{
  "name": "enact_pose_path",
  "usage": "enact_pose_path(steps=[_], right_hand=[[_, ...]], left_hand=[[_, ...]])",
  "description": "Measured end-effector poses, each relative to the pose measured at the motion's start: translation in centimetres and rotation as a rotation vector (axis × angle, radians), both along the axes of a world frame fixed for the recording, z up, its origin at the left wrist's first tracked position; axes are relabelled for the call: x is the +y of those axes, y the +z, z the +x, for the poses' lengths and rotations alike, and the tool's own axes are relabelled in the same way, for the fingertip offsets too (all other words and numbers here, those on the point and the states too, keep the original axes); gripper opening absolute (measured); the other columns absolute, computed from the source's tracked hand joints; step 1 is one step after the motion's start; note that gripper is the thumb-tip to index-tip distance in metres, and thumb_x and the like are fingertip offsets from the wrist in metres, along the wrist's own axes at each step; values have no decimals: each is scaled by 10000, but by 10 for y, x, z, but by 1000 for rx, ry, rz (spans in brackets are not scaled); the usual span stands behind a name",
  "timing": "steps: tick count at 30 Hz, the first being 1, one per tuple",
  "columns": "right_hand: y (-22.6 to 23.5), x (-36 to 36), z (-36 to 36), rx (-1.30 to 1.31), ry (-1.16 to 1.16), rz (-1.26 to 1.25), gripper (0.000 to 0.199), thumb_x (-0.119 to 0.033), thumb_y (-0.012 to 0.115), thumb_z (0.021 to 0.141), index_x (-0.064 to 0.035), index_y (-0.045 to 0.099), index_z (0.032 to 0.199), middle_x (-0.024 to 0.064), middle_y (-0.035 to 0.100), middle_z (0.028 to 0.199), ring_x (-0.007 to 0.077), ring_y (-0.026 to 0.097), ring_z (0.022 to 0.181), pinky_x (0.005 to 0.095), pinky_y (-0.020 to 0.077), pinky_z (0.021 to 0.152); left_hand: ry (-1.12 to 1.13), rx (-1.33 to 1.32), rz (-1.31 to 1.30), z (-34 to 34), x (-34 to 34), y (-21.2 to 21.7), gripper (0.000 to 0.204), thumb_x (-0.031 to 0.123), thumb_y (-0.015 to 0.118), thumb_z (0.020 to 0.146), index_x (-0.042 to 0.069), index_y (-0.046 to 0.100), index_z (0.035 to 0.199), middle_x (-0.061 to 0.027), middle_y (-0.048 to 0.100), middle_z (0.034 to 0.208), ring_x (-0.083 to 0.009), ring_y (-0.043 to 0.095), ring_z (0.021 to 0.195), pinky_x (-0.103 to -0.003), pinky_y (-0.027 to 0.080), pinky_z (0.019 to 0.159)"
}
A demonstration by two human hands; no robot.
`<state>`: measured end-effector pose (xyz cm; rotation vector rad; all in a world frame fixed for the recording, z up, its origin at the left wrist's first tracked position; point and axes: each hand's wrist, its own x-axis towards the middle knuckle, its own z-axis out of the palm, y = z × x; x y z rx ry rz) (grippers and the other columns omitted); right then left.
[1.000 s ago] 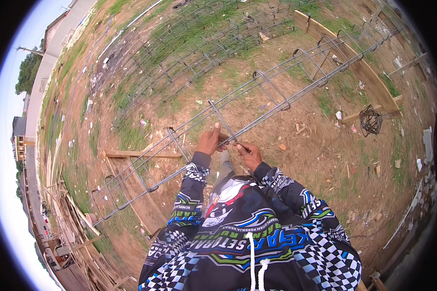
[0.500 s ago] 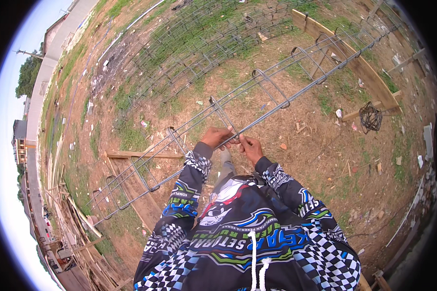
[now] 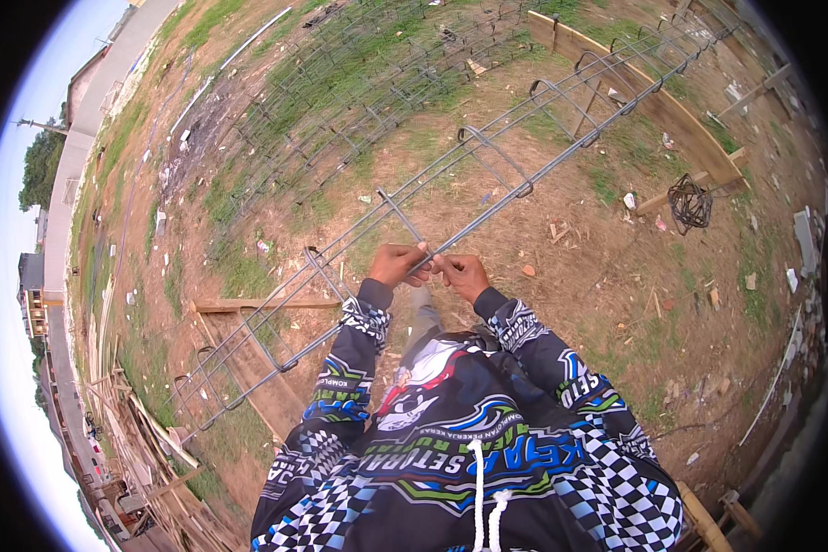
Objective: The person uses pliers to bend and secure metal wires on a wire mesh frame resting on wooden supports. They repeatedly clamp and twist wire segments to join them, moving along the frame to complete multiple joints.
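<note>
A long rebar cage (image 3: 497, 218) of grey rods and bent stirrups runs diagonally in front of me, from lower left to upper right. My left hand (image 3: 397, 265) is closed at a stirrup's lower corner, thumb and fingers against the near rods. Just right of it, my right hand (image 3: 464, 275) is pinched closed at the same joint, fingertips almost touching the left ones. Whatever sits between the fingertips is too small to make out. The stirrup (image 3: 400, 216) there slants up and away from my fingers.
Wooden plank supports (image 3: 653, 97) (image 3: 248, 368) stand under the cage at both sides. Further rebar cages (image 3: 340, 120) lie on the grass beyond. A coil of dark wire (image 3: 689, 204) hangs at a board's end on the right. Timber (image 3: 147, 442) is piled at lower left.
My right hand has turned and its fingertips have come in closer to the left hand at the joint. The whole view has shifted slightly; the left hand stays at the same stirrup.
</note>
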<state>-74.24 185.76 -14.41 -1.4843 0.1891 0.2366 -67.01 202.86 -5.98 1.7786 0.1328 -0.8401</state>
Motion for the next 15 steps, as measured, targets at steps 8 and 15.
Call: enact_pose_path(steps=[8, 15], right_hand=[[0, 6, -1, -23, -60, -68, 468, -431, 623, 957, -4, 729, 800, 33, 603, 607, 103, 543, 557, 291, 433, 542], [4, 16, -5, -50, -123, -187, 538, -449, 604, 958, -6, 618, 654, 44, 473, 515, 113, 426, 512, 347, 357, 500]], left_hand=[[-41, -26, 8, -1, -2, 9, 435, 382, 624, 968, -43, 715, 953, -117, 709, 794, -150, 664, 594, -262, 516, 461], [-56, -225, 165, -8, -10, 1, 460, 404, 645, 950, -18, 714, 780, -63, 661, 629, -105, 590, 496, -249, 402, 405]])
